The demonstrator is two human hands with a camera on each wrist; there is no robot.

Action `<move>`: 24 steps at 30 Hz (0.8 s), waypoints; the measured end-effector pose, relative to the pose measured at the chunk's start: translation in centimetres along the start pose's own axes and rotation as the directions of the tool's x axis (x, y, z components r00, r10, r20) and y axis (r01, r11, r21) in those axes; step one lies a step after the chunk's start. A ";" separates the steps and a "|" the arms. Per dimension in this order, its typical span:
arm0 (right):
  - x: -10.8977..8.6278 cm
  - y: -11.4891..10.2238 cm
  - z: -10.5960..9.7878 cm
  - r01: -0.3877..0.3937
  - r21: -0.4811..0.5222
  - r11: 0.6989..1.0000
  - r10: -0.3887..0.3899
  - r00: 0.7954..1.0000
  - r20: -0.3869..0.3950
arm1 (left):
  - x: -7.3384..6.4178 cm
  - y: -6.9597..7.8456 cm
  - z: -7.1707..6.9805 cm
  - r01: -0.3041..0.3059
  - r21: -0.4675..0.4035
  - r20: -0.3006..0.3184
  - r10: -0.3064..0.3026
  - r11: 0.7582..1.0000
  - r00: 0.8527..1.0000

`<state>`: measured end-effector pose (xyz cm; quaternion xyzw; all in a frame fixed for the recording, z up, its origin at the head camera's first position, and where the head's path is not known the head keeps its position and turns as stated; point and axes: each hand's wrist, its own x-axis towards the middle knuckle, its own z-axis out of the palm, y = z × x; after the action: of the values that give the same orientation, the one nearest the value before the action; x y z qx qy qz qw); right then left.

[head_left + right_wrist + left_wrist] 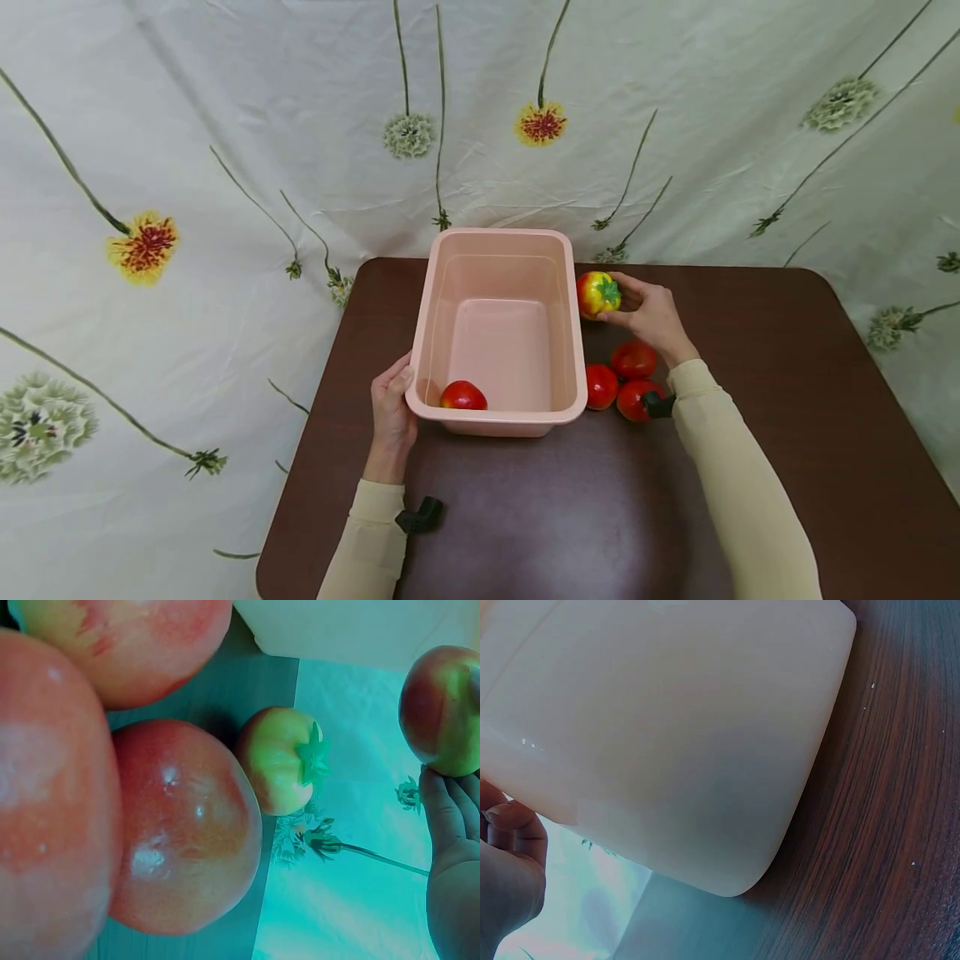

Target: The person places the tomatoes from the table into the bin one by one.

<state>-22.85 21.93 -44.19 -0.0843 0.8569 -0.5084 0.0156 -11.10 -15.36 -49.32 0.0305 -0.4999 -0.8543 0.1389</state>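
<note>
My right hand (pixel 651 317) pinches a yellow-and-red tomato (pixel 598 295) with a green leafy top, just off the tub's right wall. In the right wrist view, this held tomato (pixel 444 712) hangs above the table, apart from a second yellowish tomato (pixel 281 761) with a green star-shaped top. By its front left corner, my left hand (pixel 392 408) grips the rim of a pink plastic tub (pixel 498 422). Inside the tub, at the front left, lies a red tomato (pixel 463 396). The left wrist view shows the tub's pale outer wall (pixel 667 735) close up, fingers at its edge.
Three red tomatoes cluster right of the tub, below my right hand: one at the back (pixel 633 360), one by the tub (pixel 600 387) and one (pixel 637 400) partly behind the wrist camera. The dark wooden table (pixel 780 375) meets a flowered cloth (pixel 315 108) behind.
</note>
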 end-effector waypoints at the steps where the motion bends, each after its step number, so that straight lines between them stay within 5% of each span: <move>1: 0.0 -0.1 0.0 -0.001 0.016 1.000 0.001 1.000 -0.008 | 0.0 0.0 0.0 -0.001 -0.001 -0.002 0.001 1.000 1.000; 24: -0.2 -2.3 -0.4 0.017 0.080 0.997 -0.009 0.994 -0.106 | 0.0 0.0 -0.1 0.005 -0.009 -0.001 -0.005 1.000 1.000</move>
<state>-22.37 21.26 -42.02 -0.0622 0.8346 -0.5465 -0.0296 -11.06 -15.47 -49.42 0.0314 -0.4960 -0.8568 0.1373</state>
